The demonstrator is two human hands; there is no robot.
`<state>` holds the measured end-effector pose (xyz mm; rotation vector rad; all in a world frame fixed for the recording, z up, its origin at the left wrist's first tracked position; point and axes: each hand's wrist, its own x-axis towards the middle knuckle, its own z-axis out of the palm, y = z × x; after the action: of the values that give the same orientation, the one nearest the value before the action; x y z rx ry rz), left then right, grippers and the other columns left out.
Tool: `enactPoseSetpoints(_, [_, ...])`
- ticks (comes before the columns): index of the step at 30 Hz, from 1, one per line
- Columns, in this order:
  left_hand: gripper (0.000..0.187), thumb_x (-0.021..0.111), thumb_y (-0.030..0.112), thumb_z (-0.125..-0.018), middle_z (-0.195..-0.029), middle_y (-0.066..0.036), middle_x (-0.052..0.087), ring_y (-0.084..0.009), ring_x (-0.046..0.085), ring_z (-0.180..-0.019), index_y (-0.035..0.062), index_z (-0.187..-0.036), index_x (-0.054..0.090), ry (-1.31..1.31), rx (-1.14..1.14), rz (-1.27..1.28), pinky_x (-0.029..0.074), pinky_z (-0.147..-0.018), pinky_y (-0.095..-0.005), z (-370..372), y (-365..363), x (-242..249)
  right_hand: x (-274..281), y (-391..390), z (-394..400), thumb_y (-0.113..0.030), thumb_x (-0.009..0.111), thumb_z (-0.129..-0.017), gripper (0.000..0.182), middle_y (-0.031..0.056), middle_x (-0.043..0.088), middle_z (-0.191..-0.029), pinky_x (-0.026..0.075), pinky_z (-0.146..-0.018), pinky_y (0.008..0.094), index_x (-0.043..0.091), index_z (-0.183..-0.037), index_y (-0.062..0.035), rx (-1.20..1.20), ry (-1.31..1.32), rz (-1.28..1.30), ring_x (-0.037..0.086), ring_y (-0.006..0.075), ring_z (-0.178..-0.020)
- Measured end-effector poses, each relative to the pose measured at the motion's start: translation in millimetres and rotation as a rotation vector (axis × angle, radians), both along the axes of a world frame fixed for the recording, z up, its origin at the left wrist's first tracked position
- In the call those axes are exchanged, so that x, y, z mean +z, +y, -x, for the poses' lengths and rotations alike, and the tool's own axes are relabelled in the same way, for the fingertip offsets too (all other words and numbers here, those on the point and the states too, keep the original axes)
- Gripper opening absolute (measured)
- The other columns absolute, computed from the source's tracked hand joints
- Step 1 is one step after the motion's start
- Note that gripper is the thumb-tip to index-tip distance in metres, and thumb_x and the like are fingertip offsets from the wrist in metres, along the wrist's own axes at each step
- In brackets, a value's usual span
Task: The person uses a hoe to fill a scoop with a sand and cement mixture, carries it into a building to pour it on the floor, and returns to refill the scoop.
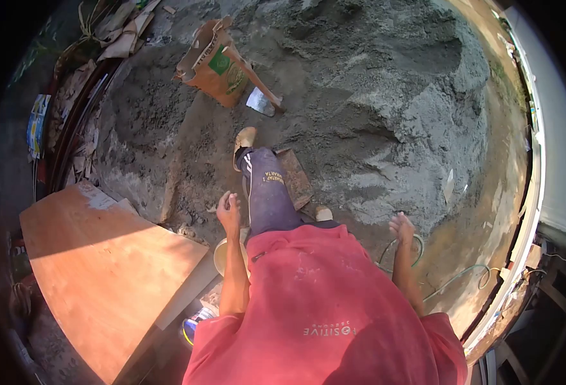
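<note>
My left hand (229,213) hangs beside my left leg with its fingers loosely bent and apart, holding nothing. A pale bucket (221,258) is partly hidden behind that forearm. On the other side, my right hand (402,227) is held out with loose fingers and nothing in it. A greenish hose (418,256) loops on the ground beneath it. Ahead of my extended foot (245,137) stands a torn brown paper sack (215,70) with a green print. A long-handled tool with a pale metal blade (260,102) rests against the sack.
A large heap of grey sand (385,83) spreads across the front. At left lies a wide plywood sheet (110,256). A flat brownish board (296,176) is beside my leg. Scrap and cardboard (129,32) lie at upper left; a pale wall (559,141) runs along the right.
</note>
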<state>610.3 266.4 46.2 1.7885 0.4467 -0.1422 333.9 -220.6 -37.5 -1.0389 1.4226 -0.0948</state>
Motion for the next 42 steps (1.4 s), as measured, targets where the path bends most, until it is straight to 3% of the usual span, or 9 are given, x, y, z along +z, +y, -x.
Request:
enactPoseSetpoints(6, [0.039, 0.065, 0.023, -0.085, -0.108, -0.014, 0.063, -0.0222, 0.061, -0.100, -0.0004, -0.116, 0.057, -0.501, -0.738, -0.384, 0.046, -0.087, -0.0332, -270.4, -136.4, 108.1, 6.4, 92.9, -127.1, -0.038, 0.057, -0.089, 0.040, 0.0110, 0.065, -0.092, 0.051, -0.057, 0.0284, 0.058, -0.108, -0.0032, -0.116, -0.063, -0.015, 0.063, 0.0182, -0.069])
enactPoseSetpoints(10, [0.041, 0.061, 0.032, -0.083, -0.115, -0.014, 0.056, -0.0295, 0.048, -0.114, 0.0054, -0.114, 0.056, -0.984, -1.110, -0.955, 0.035, -0.097, -0.0422, -446.0, -201.8, 85.6, 7.4, 156.5, -189.1, -0.037, 0.058, -0.089, 0.039, 0.0091, 0.066, -0.090, 0.050, -0.058, 0.0263, 0.059, -0.109, -0.0034, -0.208, 0.025, -0.086, 0.063, 0.0160, -0.068])
enactPoseSetpoints(15, [0.040, 0.065, 0.037, -0.079, -0.103, -0.012, 0.065, -0.0259, 0.062, -0.098, 0.0045, -0.102, 0.064, -0.123, -1.968, -1.523, 0.048, -0.082, -0.0413, -530.4, -217.6, 21.4, 85.6, 234.0, -260.3, -0.036, 0.059, -0.090, 0.040, 0.0073, 0.065, -0.086, 0.047, -0.060, 0.0233, 0.060, -0.109, -0.0013, -0.012, 0.135, -0.130, 0.062, 0.0133, -0.068])
enactPoseSetpoints(17, [0.036, 0.069, 0.032, -0.076, -0.092, -0.013, 0.068, -0.0260, 0.067, -0.085, 0.0013, -0.094, 0.066, -0.198, -2.063, -1.516, 0.053, -0.073, -0.0410, -533.7, -189.6, -37.2, 102.9, 249.8, -271.3, -0.035, 0.059, -0.089, 0.040, 0.0063, 0.065, -0.084, 0.046, -0.061, 0.0227, 0.060, -0.109, 0.0000, 0.135, 0.070, 0.079, 0.059, 0.0114, -0.068])
enactPoseSetpoints(19, [0.032, 0.070, 0.026, -0.075, -0.084, -0.013, 0.069, -0.0257, 0.067, -0.076, 0.0012, -0.093, 0.066, 0.548, -2.034, -1.441, 0.052, -0.066, -0.0402, -509.8, -204.1, -17.3, 103.8, 265.0, -264.8, -0.034, 0.060, -0.089, 0.041, 0.0060, 0.065, -0.084, 0.045, -0.061, 0.0227, 0.060, -0.110, 0.0004, 0.074, 0.098, 0.118, 0.059, 0.0110, -0.068])
enactPoseSetpoints(25, [0.036, 0.071, 0.021, -0.072, -0.086, -0.018, 0.067, -0.0311, 0.067, -0.081, -0.0054, -0.095, 0.063, 0.458, -2.097, -1.437, 0.053, -0.065, -0.0404, -467.7, -219.5, -41.5, 90.0, 315.9, -211.0, -0.035, 0.061, -0.088, 0.042, 0.0075, 0.064, -0.086, 0.047, -0.062, 0.0241, 0.059, -0.110, 0.0007, -0.369, 0.081, -0.050, 0.060, 0.0121, -0.068])
enactPoseSetpoints(28, [0.041, 0.070, 0.023, -0.072, -0.087, -0.020, 0.067, -0.0325, 0.067, -0.081, -0.0054, -0.100, 0.062, 0.385, -2.098, -1.462, 0.052, -0.067, -0.0413, -429.3, -229.8, -1.2, 75.8, 326.3, -177.0, -0.035, 0.060, -0.088, 0.043, 0.0115, 0.065, -0.093, 0.051, -0.064, 0.0263, 0.056, -0.115, -0.0023, -0.679, -0.066, -0.280, 0.063, 0.0169, -0.069])
enactPoseSetpoints(34, [0.057, 0.068, 0.028, -0.076, -0.090, -0.020, 0.064, -0.0348, 0.064, -0.081, -0.0022, -0.120, 0.047, -0.017, -2.198, -1.377, 0.049, -0.071, -0.0415, -314.9, -174.1, 135.5, 81.0, 335.9, -158.7, -0.035, 0.060, -0.087, 0.041, 0.0113, 0.064, -0.096, 0.051, -0.067, 0.0287, 0.057, -0.112, -0.0022, -0.566, -0.270, -0.317, 0.062, 0.0180, -0.079])
enactPoseSetpoints(42, [0.072, 0.066, 0.018, -0.079, -0.088, -0.027, 0.062, -0.0404, 0.061, -0.085, -0.0033, -0.137, 0.030, -0.009, -2.399, -1.359, 0.047, -0.077, -0.0458, -171.1, -157.9, 271.3, 66.6, 327.3, -265.4, -0.050, 0.063, -0.082, 0.078, 0.0262, 0.045, -0.122, 0.049, -0.087, 0.0516, 0.035, -0.127, 0.0079, -0.858, -0.649, -0.816, 0.052, 0.0363, -0.107])
